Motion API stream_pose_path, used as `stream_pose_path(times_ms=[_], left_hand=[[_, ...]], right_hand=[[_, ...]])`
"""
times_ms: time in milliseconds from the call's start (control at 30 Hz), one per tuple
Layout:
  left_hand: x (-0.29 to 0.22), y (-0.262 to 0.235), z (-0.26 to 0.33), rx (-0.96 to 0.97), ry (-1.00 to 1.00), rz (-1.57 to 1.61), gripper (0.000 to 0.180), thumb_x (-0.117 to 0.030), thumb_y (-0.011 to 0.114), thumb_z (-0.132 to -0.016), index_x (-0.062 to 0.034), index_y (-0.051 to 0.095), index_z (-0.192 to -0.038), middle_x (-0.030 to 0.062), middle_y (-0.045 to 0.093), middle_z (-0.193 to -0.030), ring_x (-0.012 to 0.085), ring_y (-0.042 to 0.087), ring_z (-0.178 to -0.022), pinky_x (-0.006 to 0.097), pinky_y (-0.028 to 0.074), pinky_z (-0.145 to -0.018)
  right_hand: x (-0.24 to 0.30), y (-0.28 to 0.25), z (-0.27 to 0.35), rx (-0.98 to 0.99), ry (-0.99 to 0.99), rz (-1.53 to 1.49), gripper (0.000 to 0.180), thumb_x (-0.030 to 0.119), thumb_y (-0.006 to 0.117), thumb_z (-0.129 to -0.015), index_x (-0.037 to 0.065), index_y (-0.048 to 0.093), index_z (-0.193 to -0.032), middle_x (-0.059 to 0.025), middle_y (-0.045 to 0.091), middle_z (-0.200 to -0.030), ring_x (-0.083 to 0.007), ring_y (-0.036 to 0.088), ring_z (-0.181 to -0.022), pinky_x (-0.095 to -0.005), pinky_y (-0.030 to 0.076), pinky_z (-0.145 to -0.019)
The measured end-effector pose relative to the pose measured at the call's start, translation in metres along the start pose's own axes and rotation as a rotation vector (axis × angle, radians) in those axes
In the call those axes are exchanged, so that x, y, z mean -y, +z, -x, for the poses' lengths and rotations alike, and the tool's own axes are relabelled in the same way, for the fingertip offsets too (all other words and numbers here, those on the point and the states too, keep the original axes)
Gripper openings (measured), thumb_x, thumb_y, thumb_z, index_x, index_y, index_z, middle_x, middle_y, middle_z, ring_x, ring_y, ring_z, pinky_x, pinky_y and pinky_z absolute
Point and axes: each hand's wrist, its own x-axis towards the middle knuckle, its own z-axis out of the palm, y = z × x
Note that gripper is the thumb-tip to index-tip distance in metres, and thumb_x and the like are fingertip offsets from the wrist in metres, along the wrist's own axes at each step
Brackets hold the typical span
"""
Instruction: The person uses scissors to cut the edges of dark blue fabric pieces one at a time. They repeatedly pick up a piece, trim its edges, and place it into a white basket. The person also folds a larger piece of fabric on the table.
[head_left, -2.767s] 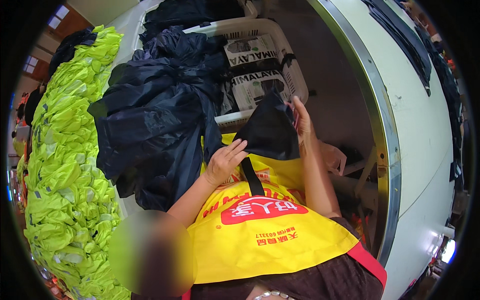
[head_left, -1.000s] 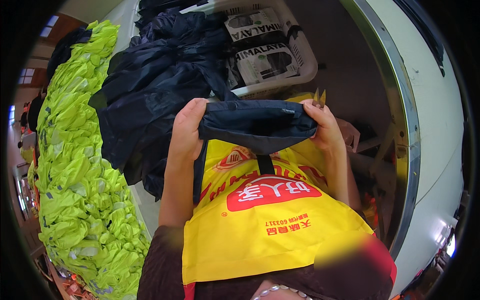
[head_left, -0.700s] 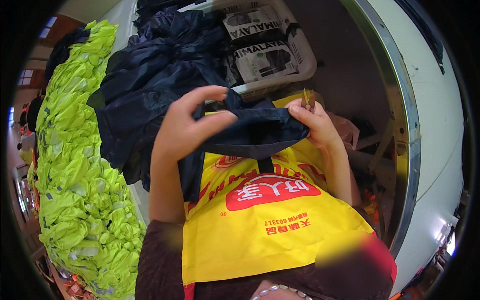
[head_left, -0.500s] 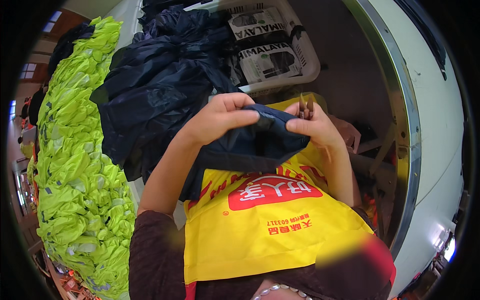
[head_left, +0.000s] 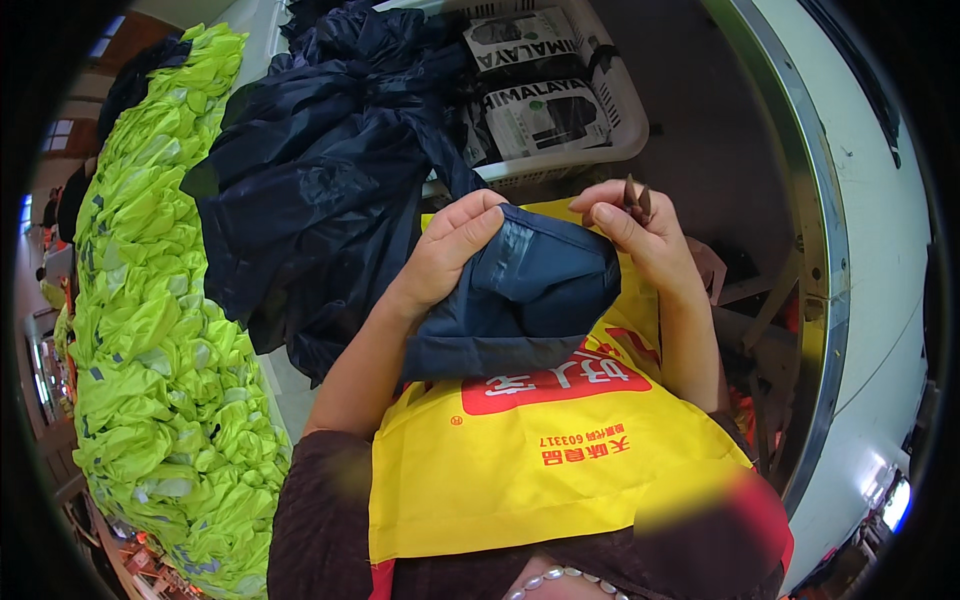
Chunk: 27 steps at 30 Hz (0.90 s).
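Head view: left hand (head_left: 452, 248) fingers pinch the navy cloth (head_left: 550, 280) by its edge, seemingly to spread it, while right hand (head_left: 650, 245) fingers clasp snips (head_left: 637, 202).

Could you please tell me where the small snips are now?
In the head view, the snips are in the right hand, right of the held navy fabric.

Looks steeply down from the wearer's head, through the left of two side-by-side fisheye lenses, upright and unmirrored. Takes in the yellow apron (head_left: 520, 510) near, the left hand (head_left: 447, 250) and right hand (head_left: 645, 228) close below, the white basket (head_left: 632, 130) farther off. Spreads wide from the lime pile (head_left: 165, 330) at left to the pale tabletop (head_left: 875, 280) at right.
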Motion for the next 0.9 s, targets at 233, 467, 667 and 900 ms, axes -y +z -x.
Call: stream_pose_path(times_ms=[233, 467, 667, 900], left_hand=[[-0.002, 0.001, 0.000, 0.019, 0.009, -0.012, 0.019, -0.019, 0.045, -0.093, -0.0032, 0.053, -0.100, -0.0003, 0.058, -0.090, 0.0036, 0.055, -0.080, 0.018, 0.045, -0.073], [-0.001, 0.003, 0.003, -0.044, 0.042, -0.138, 0.021, -0.018, 0.046, -0.093, -0.0007, 0.056, -0.100, 0.0000, 0.060, -0.090, 0.0033, 0.054, -0.081, 0.018, 0.044, -0.074], [0.002, 0.002, 0.000, -0.053, 0.060, -0.234, 0.023, -0.020, 0.045, -0.092, -0.0010, 0.055, -0.101, 0.0032, 0.061, -0.090, 0.0067, 0.058, -0.078, 0.019, 0.046, -0.074], [-0.007, 0.008, 0.013, -0.190, 0.057, -0.276, 0.020, -0.015, 0.048, -0.090, 0.0005, 0.059, -0.097, -0.0010, 0.058, -0.086, 0.0046, 0.052, -0.078, 0.018, 0.043, -0.073]], right_hand=[[0.005, 0.026, -0.008, -0.014, -0.462, 0.563, 0.022, 0.006, 0.074, -0.065, 0.002, 0.064, -0.084, -0.0077, 0.058, -0.080, -0.0162, 0.057, -0.071, -0.0247, 0.043, -0.060], [0.000, 0.030, -0.010, -0.055, -0.531, 0.551, 0.013, 0.006, 0.068, -0.070, 0.002, 0.062, -0.081, -0.0107, 0.058, -0.080, -0.0222, 0.058, -0.069, -0.0270, 0.046, -0.059], [-0.012, 0.030, -0.010, -0.058, -0.272, 0.178, 0.009, 0.008, 0.059, -0.079, 0.000, 0.059, -0.083, -0.0069, 0.061, -0.084, -0.0142, 0.057, -0.072, -0.0247, 0.045, -0.066], [-0.020, 0.010, -0.013, -0.070, 0.008, -0.162, 0.015, 0.020, 0.054, -0.087, 0.006, 0.058, -0.083, -0.0004, 0.057, -0.075, -0.0032, 0.043, -0.055, -0.0172, 0.033, -0.049]])
